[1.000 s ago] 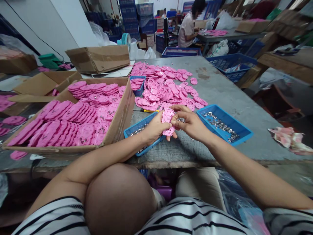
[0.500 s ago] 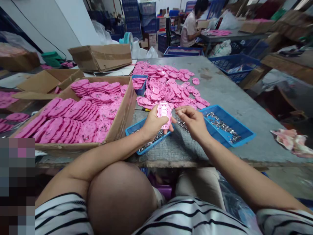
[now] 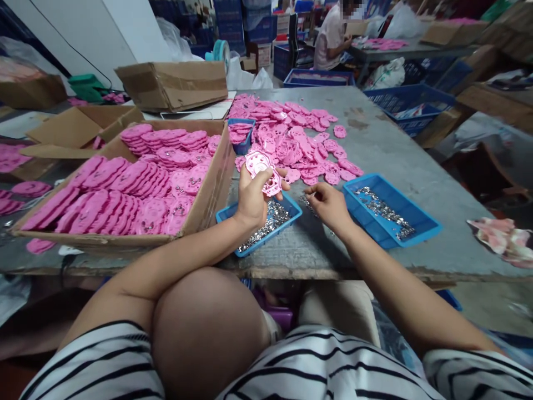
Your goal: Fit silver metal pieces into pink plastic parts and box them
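Between the thumb and fingers of my left hand (image 3: 252, 201) is a pink plastic piece (image 3: 263, 170), held tilted above a blue tray (image 3: 295, 215) of small metal parts. My right hand (image 3: 328, 205) has its fingertips pinched together, low beside a small heap of metal parts (image 3: 308, 206) on the table; what they hold, if anything, is too small to make out. A second blue tray (image 3: 425, 229) with metal parts lies just right of that hand. Behind both hands spreads a pile of pink pieces (image 3: 300, 145).
A cardboard box (image 3: 204, 208) full of stacked pink pieces stands on the left, an open carton (image 3: 170, 86) behind it. A small blue basket (image 3: 245, 145) touches the pile. Crumpled cloth (image 3: 502, 239) lies at the right. A person (image 3: 331, 39) sits at a farther table.
My left hand has moved left with the pink piece, which is now more tilted. My right hand is farther from it, fingers still pinched. The view has shifted slightly.
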`<action>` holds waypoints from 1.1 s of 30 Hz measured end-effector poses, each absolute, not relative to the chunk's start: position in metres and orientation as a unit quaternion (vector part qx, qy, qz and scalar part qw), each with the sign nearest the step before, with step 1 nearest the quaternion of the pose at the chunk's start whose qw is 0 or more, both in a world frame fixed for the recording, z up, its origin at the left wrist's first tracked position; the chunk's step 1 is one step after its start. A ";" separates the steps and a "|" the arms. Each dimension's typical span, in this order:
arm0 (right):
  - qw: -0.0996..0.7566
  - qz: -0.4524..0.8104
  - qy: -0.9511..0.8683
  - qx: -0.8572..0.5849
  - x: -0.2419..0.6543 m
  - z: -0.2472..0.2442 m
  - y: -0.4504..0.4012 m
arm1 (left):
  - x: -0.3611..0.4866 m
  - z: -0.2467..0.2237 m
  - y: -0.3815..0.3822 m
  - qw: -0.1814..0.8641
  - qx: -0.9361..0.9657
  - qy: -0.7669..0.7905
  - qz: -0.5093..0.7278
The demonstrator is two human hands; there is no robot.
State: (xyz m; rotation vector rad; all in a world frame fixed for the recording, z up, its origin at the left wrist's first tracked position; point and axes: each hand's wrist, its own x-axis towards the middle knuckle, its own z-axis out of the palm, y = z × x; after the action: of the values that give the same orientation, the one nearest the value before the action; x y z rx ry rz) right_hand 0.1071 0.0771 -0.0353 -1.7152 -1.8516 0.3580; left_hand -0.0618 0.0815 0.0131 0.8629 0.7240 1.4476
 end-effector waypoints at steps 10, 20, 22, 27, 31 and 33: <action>-0.010 0.097 -0.744 -0.661 0.093 -0.039 0.072 | -0.063 0.010 0.082 0.605 0.391 0.315 0.618; 0.196 0.229 -0.660 -0.688 0.106 -0.043 0.078 | -0.062 0.007 0.081 0.618 0.406 0.313 0.596; 0.345 0.377 -0.567 -0.646 0.113 -0.041 0.073 | -0.062 0.006 0.080 0.629 0.410 0.314 0.581; 0.494 0.614 -0.406 -0.462 0.118 -0.029 0.059 | -0.061 0.005 0.077 0.662 0.436 0.317 0.521; 0.520 0.643 -0.374 -0.420 0.116 -0.022 0.054 | -0.060 0.004 0.075 0.677 0.465 0.326 0.468; 0.527 0.646 -0.369 -0.411 0.114 -0.021 0.053 | -0.060 0.004 0.074 0.681 0.473 0.331 0.451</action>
State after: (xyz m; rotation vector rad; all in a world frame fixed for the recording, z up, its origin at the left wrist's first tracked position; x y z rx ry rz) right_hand 0.1142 0.0526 -0.0208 -0.9825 -0.8829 1.5432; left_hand -0.0604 0.0738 0.0041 1.0602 0.7418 1.0111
